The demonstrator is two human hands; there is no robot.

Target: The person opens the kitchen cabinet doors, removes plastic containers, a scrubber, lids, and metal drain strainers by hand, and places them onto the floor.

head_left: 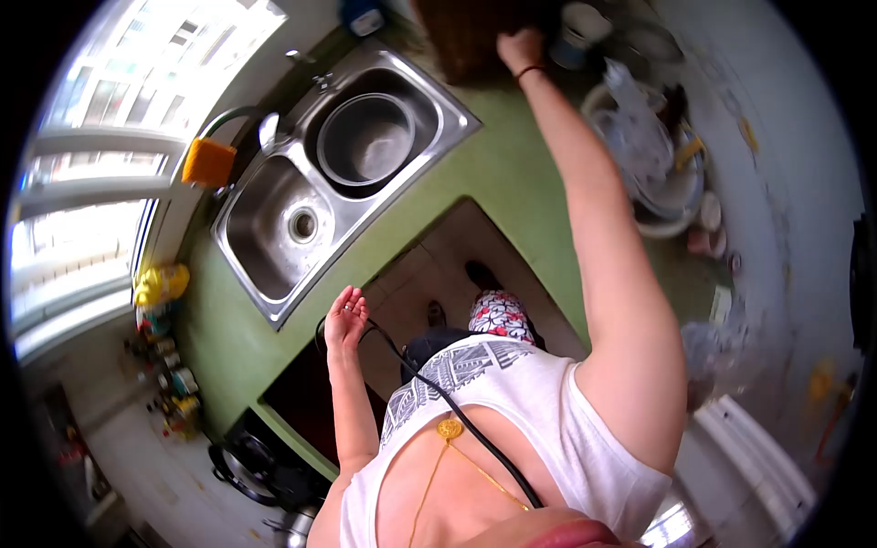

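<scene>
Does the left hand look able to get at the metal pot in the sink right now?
Probably yes, perhaps with a lean: the left hand is open, and only green counter and the sink rim lie between it and the open-topped metal pot.

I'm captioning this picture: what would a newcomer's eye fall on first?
First, the steel double sink, with a round basin in its right half. Next, the bright orange block beside the window. Then the right hand, stretched out beside a dark brown box-like thing.
</scene>
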